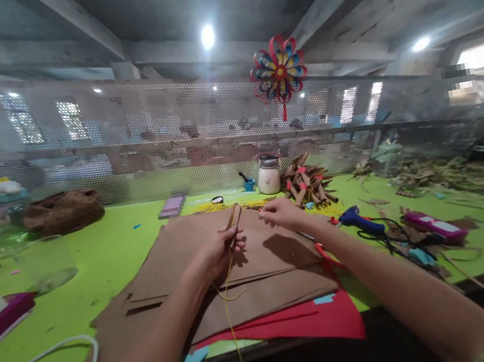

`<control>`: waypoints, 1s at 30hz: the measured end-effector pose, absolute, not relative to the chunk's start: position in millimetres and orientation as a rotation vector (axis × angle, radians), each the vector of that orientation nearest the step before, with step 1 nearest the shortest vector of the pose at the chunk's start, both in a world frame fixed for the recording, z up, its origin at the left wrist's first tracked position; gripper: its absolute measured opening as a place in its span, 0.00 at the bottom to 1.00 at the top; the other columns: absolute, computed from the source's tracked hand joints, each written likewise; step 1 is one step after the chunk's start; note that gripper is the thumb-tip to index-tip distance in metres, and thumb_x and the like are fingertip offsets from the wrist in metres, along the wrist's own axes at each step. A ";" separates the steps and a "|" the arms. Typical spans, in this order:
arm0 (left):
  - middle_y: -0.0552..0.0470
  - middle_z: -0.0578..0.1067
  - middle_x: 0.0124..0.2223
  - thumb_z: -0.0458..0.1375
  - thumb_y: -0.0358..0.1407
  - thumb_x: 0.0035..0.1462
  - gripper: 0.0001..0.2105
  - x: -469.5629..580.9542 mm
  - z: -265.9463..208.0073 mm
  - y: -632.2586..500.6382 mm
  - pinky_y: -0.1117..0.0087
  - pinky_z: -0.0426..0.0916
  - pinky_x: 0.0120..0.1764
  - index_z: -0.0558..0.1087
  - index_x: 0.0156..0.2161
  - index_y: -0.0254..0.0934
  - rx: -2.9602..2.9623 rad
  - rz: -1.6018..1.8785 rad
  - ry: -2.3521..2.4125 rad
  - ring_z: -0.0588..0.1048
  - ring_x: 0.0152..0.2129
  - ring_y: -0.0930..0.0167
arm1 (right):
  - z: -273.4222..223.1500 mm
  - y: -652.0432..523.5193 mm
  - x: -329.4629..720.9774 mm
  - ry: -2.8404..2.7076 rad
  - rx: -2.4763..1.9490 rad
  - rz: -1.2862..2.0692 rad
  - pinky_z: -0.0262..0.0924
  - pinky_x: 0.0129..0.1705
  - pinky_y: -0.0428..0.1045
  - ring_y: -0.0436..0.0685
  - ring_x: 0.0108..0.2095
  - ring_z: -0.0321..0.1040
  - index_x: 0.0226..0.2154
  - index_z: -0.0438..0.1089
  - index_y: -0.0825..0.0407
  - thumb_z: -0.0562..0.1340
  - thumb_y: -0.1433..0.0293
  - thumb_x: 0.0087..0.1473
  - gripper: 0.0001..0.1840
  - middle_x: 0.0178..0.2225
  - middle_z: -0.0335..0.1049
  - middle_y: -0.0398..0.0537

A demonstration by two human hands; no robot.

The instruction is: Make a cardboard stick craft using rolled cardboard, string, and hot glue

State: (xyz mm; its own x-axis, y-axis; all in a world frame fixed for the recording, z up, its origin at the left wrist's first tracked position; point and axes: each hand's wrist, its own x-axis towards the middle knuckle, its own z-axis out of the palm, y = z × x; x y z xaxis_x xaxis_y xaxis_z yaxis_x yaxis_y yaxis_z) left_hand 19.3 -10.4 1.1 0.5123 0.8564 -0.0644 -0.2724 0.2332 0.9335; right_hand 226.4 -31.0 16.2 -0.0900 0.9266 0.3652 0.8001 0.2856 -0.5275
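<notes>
My left hand [228,241] is closed around a small rolled brown paper tube [233,215], held tilted above a stack of brown paper sheets [155,271]. A thin yellow string [229,314] hangs from that hand past the table's front edge. To its right, my right hand [283,214] is raised over the sheets with thumb and fingers pinched together; a tiny reddish spot shows at the fingertips, too small to name. Red-handled scissors [326,255] lie partly behind my right forearm. Beyond the right hand is a pile of brown paper rolls [312,184] with red bits.
Right of my forearm lie a blue glue gun [362,222] and a purple power strip [435,227]. A lidded jar [268,177] stands at the back before a mesh panel [160,139]. Red paper [336,317] sticks out under the stack. A clear tub [46,265] stands left.
</notes>
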 end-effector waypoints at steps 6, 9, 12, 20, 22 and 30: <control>0.47 0.71 0.23 0.53 0.28 0.55 0.05 19.5 -2.4 -7.3 0.79 0.65 0.18 0.70 0.32 0.27 1.080 0.885 0.633 0.73 0.18 0.74 | 32.3 -69.3 334.3 -1.853 -2.303 -0.173 0.51 0.28 0.45 0.53 0.27 0.65 0.24 0.73 0.55 0.56 0.66 0.50 0.13 0.25 0.72 0.51; 0.48 0.71 0.23 0.53 0.27 0.55 0.05 20.0 -1.4 -8.2 0.79 0.65 0.19 0.70 0.32 0.28 1.060 0.907 0.624 0.73 0.19 0.74 | 16.6 -104.5 382.5 -1.741 -2.519 -0.193 0.49 0.27 0.47 0.56 0.25 0.66 0.20 0.72 0.57 0.59 0.70 0.45 0.09 0.22 0.71 0.56; 0.48 0.71 0.22 0.53 0.27 0.55 0.05 20.2 0.1 -11.4 0.79 0.66 0.20 0.70 0.31 0.28 1.042 0.924 0.615 0.74 0.20 0.73 | -1.8 -128.1 410.4 -1.661 -2.643 -0.148 0.51 0.27 0.48 0.58 0.25 0.67 0.20 0.72 0.57 0.60 0.70 0.43 0.08 0.24 0.72 0.59; 0.50 0.71 0.22 0.52 0.28 0.56 0.05 19.7 -0.2 -12.1 0.79 0.65 0.20 0.69 0.32 0.28 1.058 0.955 0.658 0.73 0.19 0.74 | -24.3 -113.2 420.7 -1.580 -2.711 -0.079 0.53 0.27 0.48 0.60 0.32 0.70 0.32 0.72 0.53 0.61 0.72 0.39 0.12 0.34 0.73 0.58; 0.50 0.70 0.22 0.52 0.28 0.57 0.05 19.1 0.1 -10.6 0.79 0.64 0.19 0.69 0.33 0.28 1.057 0.955 0.667 0.73 0.18 0.75 | -25.4 -106.5 419.7 -1.567 -2.725 -0.072 0.53 0.26 0.48 0.60 0.30 0.70 0.28 0.71 0.53 0.61 0.73 0.38 0.09 0.31 0.73 0.57; 0.51 0.70 0.22 0.51 0.29 0.57 0.06 19.0 -2.5 -2.4 0.82 0.52 0.13 0.68 0.35 0.28 1.044 0.991 0.683 0.70 0.15 0.77 | -11.7 -107.0 445.9 -1.481 -2.611 -0.271 0.54 0.25 0.48 0.61 0.29 0.69 0.28 0.71 0.55 0.62 0.65 0.38 0.12 0.30 0.73 0.57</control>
State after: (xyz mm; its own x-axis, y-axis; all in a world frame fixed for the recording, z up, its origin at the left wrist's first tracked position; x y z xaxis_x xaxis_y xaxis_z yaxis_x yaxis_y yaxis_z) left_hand 19.0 -2.4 -2.5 0.4160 0.9093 -0.0120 -0.3349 0.1654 0.9276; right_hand 445.9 -107.0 -11.7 0.5032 0.8364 0.2174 0.8592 -0.5111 -0.0223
